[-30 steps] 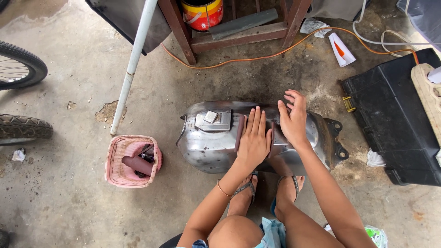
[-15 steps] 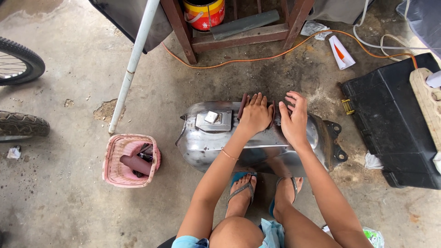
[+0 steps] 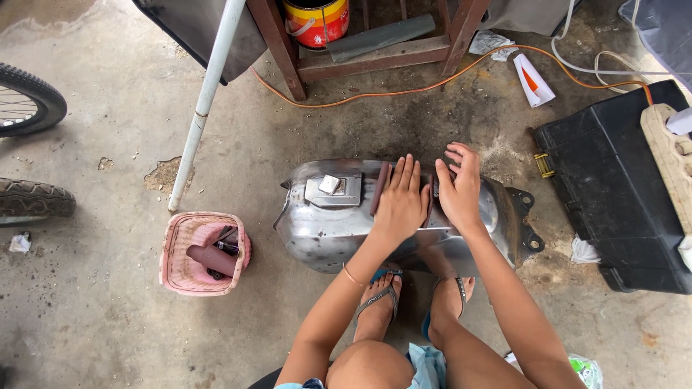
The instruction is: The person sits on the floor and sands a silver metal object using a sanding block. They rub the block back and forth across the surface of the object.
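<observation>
Left hand (image 3: 401, 203) flat, pressing brown sanding sheet (image 3: 380, 189) on bare metal fuel tank (image 3: 324, 230); right hand (image 3: 459, 189) spread open beside

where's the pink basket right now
In the head view, the pink basket sits on the concrete floor left of the bare metal tank, just below the foot of the white pole.
</observation>
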